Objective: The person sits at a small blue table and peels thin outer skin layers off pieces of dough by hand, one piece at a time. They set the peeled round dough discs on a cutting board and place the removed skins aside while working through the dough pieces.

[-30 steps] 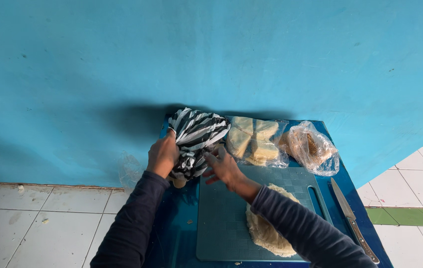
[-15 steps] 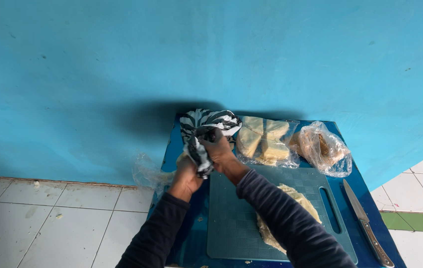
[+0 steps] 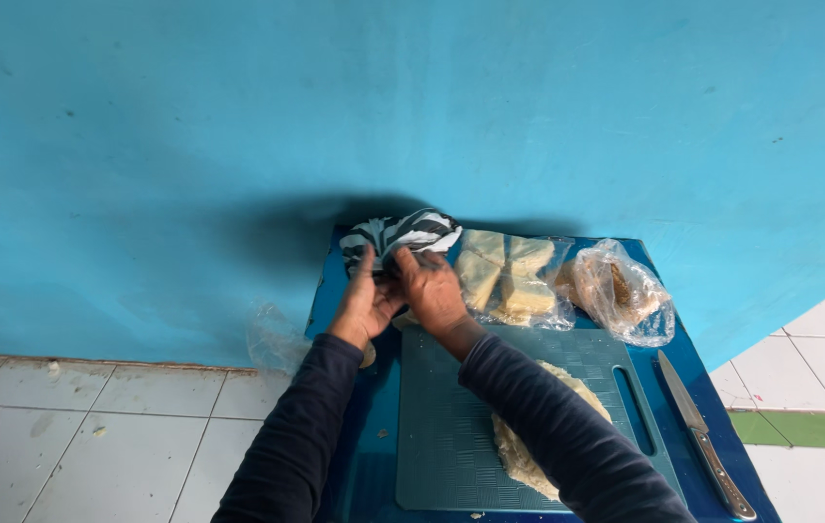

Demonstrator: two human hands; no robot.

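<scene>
Since the earlier frame your left hand (image 3: 364, 302) has come up from the worktop's left edge to meet your right hand (image 3: 432, 291), and both now sit together on the black-and-white striped plastic bag (image 3: 403, 234). Your left hand has its fingers pressed together and laid up against the bag's lower left side, thumb side toward the right hand; whether it actually pinches the plastic is hidden. Your right hand curls its fingers over the bag's lower edge and closes on a fold of it.

That bag lies straight ahead of both hands, at the far edge of the blue worktop (image 3: 684, 339) against the turquoise wall (image 3: 238, 145); its long axis runs left to right, so each hand takes one end, neither clearly nearer. Both forearms in dark sleeves reach forward and converge, the right one crossing the grey-blue plastic cutting board (image 3: 451, 426).

Just right of the bag sits a clear plastic bag of pale yellow blocks (image 3: 509, 276), then a clear bag with brownish contents (image 3: 621, 291). A pale crumbly flat mass (image 3: 529, 460) rests on the board, and a steel-handled knife (image 3: 703, 436) lies along the right side.
</scene>
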